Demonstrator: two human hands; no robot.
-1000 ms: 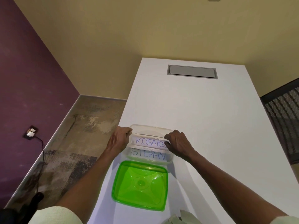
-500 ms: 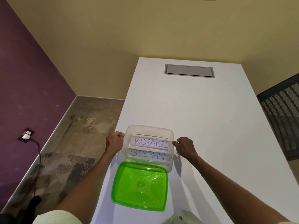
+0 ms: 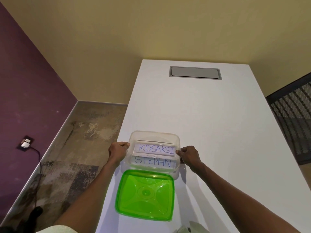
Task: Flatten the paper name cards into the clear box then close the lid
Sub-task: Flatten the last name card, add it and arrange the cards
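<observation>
At clear box [image 3: 154, 137] sides, both hands' fingers [image 3: 125, 145] curl.

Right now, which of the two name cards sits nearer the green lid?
The STEPHN card, in the clear box on the side next to the green lid; the KOSAKSI card stands behind it, farther away.

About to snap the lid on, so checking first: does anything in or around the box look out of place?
Yes. In the clear plastic box, the white KOSAKSI paper card stands up rather than lying flat.
</observation>
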